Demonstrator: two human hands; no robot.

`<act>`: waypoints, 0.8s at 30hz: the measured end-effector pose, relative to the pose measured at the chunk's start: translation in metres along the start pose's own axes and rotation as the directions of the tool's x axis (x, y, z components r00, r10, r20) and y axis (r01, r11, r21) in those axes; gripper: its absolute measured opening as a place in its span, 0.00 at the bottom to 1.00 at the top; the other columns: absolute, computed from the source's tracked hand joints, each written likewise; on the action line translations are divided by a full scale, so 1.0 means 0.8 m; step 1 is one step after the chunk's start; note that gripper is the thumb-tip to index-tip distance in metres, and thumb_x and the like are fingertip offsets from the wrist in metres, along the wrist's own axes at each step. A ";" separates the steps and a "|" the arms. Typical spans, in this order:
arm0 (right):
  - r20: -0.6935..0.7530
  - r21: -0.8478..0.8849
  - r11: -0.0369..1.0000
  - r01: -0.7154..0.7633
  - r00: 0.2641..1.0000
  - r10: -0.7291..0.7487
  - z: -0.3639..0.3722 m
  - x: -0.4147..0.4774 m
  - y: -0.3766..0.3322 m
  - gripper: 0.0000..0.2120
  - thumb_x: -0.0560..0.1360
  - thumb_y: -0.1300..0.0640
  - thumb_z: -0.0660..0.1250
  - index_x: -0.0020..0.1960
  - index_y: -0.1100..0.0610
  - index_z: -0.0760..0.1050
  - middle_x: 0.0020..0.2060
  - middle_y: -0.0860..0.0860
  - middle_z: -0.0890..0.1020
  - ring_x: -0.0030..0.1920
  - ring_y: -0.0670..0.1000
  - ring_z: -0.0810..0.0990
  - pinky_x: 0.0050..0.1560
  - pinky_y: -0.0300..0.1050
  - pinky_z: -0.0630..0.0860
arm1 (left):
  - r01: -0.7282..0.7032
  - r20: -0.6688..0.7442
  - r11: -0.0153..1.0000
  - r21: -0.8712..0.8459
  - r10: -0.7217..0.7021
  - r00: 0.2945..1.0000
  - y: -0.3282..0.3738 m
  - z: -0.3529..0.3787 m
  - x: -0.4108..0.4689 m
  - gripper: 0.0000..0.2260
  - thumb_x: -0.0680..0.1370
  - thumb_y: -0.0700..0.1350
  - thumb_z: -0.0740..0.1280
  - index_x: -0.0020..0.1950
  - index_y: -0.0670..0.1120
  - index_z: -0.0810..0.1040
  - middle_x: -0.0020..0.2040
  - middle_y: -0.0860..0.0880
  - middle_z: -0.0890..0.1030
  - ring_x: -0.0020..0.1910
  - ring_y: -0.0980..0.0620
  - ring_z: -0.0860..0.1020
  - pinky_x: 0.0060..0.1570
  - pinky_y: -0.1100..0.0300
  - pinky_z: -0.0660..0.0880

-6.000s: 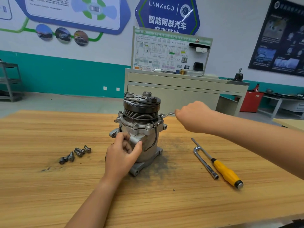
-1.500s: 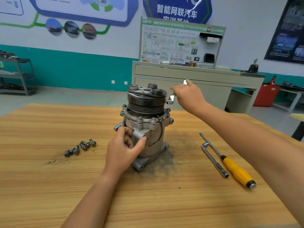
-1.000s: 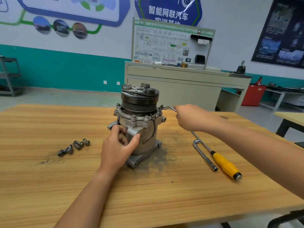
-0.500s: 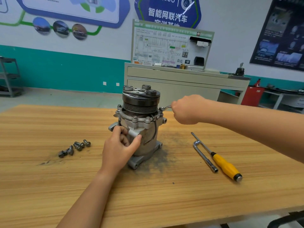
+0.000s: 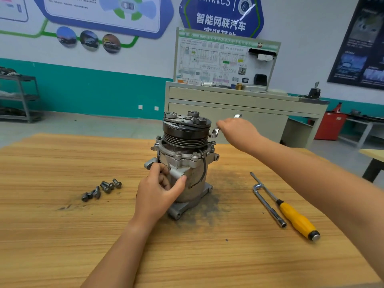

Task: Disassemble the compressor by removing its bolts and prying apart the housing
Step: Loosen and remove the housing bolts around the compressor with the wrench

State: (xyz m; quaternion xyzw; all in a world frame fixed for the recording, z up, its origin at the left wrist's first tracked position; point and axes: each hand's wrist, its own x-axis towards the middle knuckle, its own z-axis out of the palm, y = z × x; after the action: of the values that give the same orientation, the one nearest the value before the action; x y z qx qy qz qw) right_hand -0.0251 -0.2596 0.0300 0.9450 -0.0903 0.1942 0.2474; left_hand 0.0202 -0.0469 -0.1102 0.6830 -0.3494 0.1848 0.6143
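The grey metal compressor (image 5: 187,163) stands upright on the wooden table (image 5: 62,235), its black ribbed pulley on top. My left hand (image 5: 159,192) grips the near side of the housing around a protruding port. Just right of the pulley, my right hand (image 5: 236,132) is closed on a small silver wrench (image 5: 215,133); the wrench's lower end hangs a little above the flange bolts on the right rim, and its other end sticks out above my fingers. Several removed bolts (image 5: 101,189) lie in a loose group left of the compressor.
A yellow-handled screwdriver (image 5: 295,219) and an L-shaped socket wrench (image 5: 268,204) lie side by side right of the compressor. Dark grime stains the table around the compressor's base. Beyond the table stand a beige cabinet (image 5: 245,113) with a diagram board, and a metal shelf at far left.
My right hand has lifted the wrench up off the right-side flange bolt to pulley height, tilting it more upright. My left hand keeps its grip on the housing.
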 end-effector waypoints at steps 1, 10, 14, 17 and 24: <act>-0.052 0.034 0.999 -0.038 0.998 0.040 0.000 -0.005 0.006 0.11 0.79 0.66 0.54 0.60 0.62 0.69 0.47 0.58 0.79 0.46 0.58 0.77 0.39 0.50 0.71 | 0.000 -0.002 1.000 -0.002 0.000 1.000 0.000 0.000 0.000 0.13 0.67 0.54 0.69 0.41 0.52 0.67 0.24 0.56 0.71 0.24 0.57 0.67 0.26 0.66 0.62; 0.164 0.349 0.898 -0.268 0.961 0.223 -0.038 -0.072 -0.001 0.15 0.82 0.52 0.49 0.48 0.59 0.70 0.32 0.51 0.71 0.31 0.50 0.69 0.29 0.44 0.61 | 0.011 -0.008 1.000 0.002 -0.011 1.000 0.002 0.001 0.000 0.13 0.68 0.54 0.69 0.42 0.49 0.68 0.24 0.53 0.69 0.24 0.57 0.66 0.26 0.66 0.62; 0.271 0.212 0.951 -0.226 0.948 0.165 -0.048 -0.077 -0.021 0.14 0.81 0.54 0.51 0.44 0.58 0.70 0.31 0.51 0.70 0.30 0.48 0.69 0.27 0.42 0.62 | 0.011 -0.014 1.000 0.016 -0.011 1.000 0.005 0.001 0.000 0.13 0.68 0.52 0.70 0.41 0.50 0.67 0.24 0.53 0.69 0.24 0.56 0.67 0.26 0.66 0.62; 0.298 -0.019 0.990 -0.142 0.944 0.141 -0.060 -0.073 -0.034 0.08 0.79 0.61 0.54 0.46 0.58 0.70 0.30 0.51 0.68 0.29 0.48 0.67 0.27 0.42 0.63 | 0.010 -0.013 1.000 0.019 -0.009 1.000 0.004 0.001 0.000 0.13 0.69 0.51 0.70 0.41 0.49 0.67 0.24 0.53 0.69 0.24 0.56 0.67 0.26 0.66 0.61; 0.361 -0.361 0.925 0.117 0.932 0.023 -0.090 -0.062 -0.052 0.08 0.77 0.66 0.57 0.52 0.59 0.72 0.29 0.51 0.65 0.30 0.52 0.67 0.23 0.41 0.57 | 0.004 -0.021 1.000 0.005 -0.004 1.000 0.003 0.001 -0.001 0.12 0.68 0.53 0.70 0.40 0.51 0.67 0.24 0.54 0.69 0.24 0.57 0.68 0.25 0.67 0.62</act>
State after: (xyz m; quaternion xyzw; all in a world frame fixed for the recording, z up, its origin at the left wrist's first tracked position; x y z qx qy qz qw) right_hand -0.0826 -0.1835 0.0492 0.9010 -0.1465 -0.0087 0.4082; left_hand 0.0179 -0.0474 -0.1092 0.6832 -0.3412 0.1913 0.6166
